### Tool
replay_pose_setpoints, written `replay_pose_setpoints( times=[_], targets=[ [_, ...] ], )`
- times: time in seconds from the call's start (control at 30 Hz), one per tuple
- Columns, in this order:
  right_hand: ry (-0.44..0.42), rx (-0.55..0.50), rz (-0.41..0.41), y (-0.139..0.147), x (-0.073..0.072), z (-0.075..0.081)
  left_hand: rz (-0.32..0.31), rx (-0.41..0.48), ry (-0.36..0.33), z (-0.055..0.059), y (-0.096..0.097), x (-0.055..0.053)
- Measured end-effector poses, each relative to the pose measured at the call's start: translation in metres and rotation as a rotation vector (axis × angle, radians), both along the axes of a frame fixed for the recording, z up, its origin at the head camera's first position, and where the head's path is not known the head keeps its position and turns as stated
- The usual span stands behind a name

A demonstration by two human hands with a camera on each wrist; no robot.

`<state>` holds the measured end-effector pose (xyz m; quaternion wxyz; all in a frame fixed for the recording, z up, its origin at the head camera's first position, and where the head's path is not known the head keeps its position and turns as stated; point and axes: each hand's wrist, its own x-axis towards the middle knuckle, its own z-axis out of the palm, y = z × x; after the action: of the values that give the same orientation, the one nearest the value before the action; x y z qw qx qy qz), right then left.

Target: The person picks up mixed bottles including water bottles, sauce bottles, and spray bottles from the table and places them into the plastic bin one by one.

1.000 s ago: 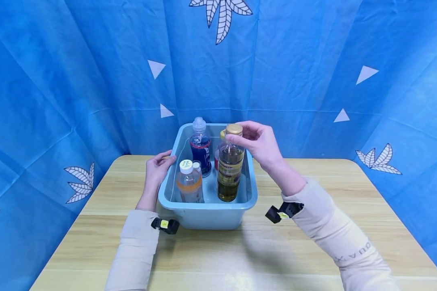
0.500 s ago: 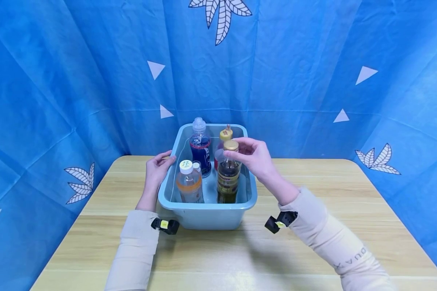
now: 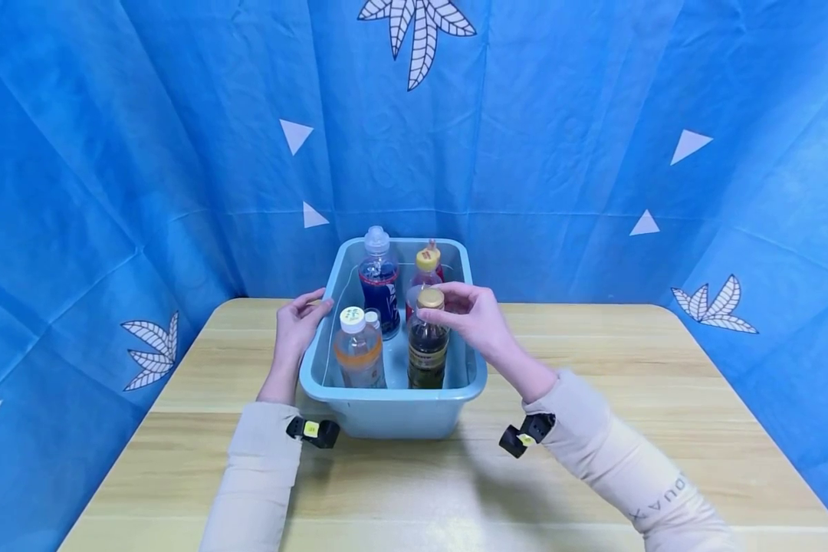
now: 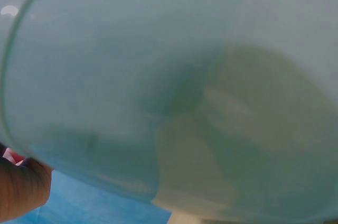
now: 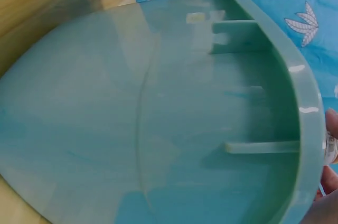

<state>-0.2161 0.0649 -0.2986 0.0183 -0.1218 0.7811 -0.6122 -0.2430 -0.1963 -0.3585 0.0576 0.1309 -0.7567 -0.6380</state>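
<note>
In the head view a light blue plastic basin stands on the table with several bottles inside. My left hand holds the basin's left rim, thumb at the edge; part of it shows in the left wrist view's lower corner. With thumb and fingers around its neck, my right hand pinches a gold-capped bottle of dark liquid. That bottle is upright inside the basin, near the front right. Fingers and a bit of the bottle peek past the rim in the right wrist view.
Inside the basin are a white-capped bottle with an orange band, a small white-capped bottle, a dark blue bottle and a yellow-capped bottle. A wooden table lies underneath, with blue cloth hanging behind.
My right hand has lowered the gold-capped bottle into the basin, shifting slightly left. The yellow-capped bottle behind it has come into fuller view. My left hand stays at the rim.
</note>
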Motion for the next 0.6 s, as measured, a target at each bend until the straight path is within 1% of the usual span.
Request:
replay_pose_setpoints(
  times=[0.17,0.43,0.6],
  targets=[
    [0.002,0.021,0.000,-0.001,-0.001,-0.007,0.007,0.002,-0.003,-0.001,0.001,0.001],
    [-0.012,0.045,0.008,-0.001,0.000,-0.014,0.004,0.014,-0.003,-0.003,0.000,0.000],
    [-0.026,0.035,0.011,-0.002,-0.001,-0.017,0.006,0.015,-0.005,-0.002,0.000,0.000]
  ],
)
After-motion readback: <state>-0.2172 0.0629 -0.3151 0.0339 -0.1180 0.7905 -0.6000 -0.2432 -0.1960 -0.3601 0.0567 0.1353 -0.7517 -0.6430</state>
